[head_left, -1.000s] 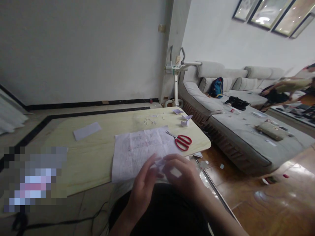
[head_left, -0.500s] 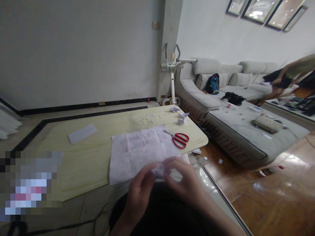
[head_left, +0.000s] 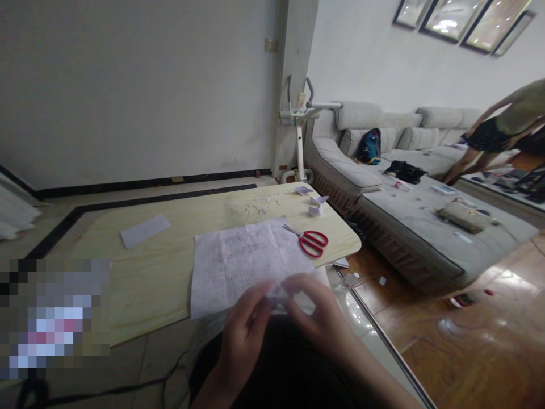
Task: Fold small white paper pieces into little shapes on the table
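Observation:
Between the fingertips of my left hand (head_left: 247,318) and my right hand (head_left: 313,301) is a small folded piece of white paper (head_left: 276,295), blurred and partly covered by the fingers. Both hands pinch it just over the table's near edge. Beyond them lies a creased printed sheet (head_left: 238,255). Red-handled scissors (head_left: 313,241) rest at that sheet's right side, blades pointing left. Several small folded paper pieces (head_left: 315,209) stand near the table's far right corner. Thin paper scraps (head_left: 258,209) are scattered behind the sheet.
The pale wooden table (head_left: 179,284) also bears a folded white paper (head_left: 145,230) at left. A grey sofa (head_left: 426,238) stands to the right, holding a blue backpack (head_left: 369,146) and bags. Farther right, a person (head_left: 498,133) leans over. White exercise equipment (head_left: 300,142) stands behind the table.
My fingers have shifted slightly around the small paper, still pinching it. The person at far right has risen somewhat from a deeper bend. The table things have stayed put.

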Action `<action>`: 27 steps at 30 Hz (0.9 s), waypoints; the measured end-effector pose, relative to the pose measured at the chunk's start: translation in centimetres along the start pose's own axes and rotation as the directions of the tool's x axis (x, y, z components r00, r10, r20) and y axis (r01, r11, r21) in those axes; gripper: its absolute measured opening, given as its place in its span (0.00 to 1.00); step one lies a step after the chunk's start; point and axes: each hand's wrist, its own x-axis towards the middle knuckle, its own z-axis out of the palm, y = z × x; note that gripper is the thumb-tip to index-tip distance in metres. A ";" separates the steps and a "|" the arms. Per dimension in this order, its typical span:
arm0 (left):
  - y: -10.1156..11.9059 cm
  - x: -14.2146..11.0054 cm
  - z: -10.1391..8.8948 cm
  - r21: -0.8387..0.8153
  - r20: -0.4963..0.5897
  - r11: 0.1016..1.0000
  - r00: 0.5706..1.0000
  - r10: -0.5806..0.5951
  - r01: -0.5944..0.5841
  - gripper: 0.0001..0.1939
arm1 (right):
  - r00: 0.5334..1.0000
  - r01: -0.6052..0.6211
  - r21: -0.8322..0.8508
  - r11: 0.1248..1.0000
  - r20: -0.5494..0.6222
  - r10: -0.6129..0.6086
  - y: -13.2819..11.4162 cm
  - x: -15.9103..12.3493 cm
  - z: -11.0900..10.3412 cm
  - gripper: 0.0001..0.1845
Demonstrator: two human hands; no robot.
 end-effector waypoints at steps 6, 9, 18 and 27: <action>-0.5 -0.1 0.3 0.065 -0.084 0.996 0.994 0.066 -0.061 0.10 | 0.997 0.058 -0.002 0.998 -0.055 -0.058 0.1 0.0 0.3 0.04; -0.4 -0.1 0.3 0.054 -0.092 0.992 0.989 0.119 -0.115 0.09 | 0.999 -0.007 0.078 0.997 -0.043 0.011 0.2 0.0 0.5 0.03; 1.0 0.4 0.3 -0.161 -0.037 0.970 0.981 -0.189 0.181 0.10 | 0.942 -0.332 0.393 0.858 0.096 0.320 0.6 0.5 0.6 0.07; 1.1 0.4 0.3 -0.189 0.002 0.940 0.957 -0.290 0.285 0.12 | 0.839 -0.523 0.649 0.552 0.281 0.466 2.0 0.3 1.4 0.14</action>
